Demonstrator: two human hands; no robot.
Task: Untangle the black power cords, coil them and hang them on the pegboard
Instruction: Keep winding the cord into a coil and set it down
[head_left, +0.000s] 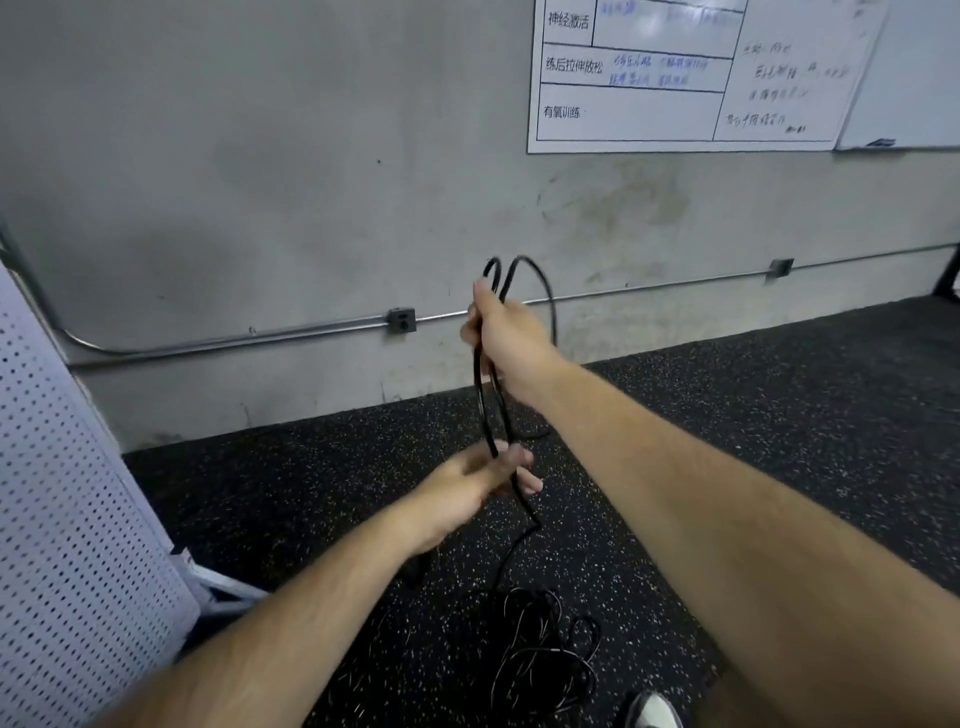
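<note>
The right hand (501, 340) is gripping the top of an upright cord loop (491, 395) while the left hand (480, 480), directly below, is pinching its bottom, slack trailing down to the tangle (545, 654) on the floor (779, 415).

The power cord (485, 395) is black, as is the tangled pile of cords (545, 654) nearer. The floor (727, 415) is black with pale speckles. On the left, the pegboard (67, 519) is white, dotted with dark holes. The far wall (260, 182) is grey; the whiteboard (675, 78) shows black and blue writing.
</note>
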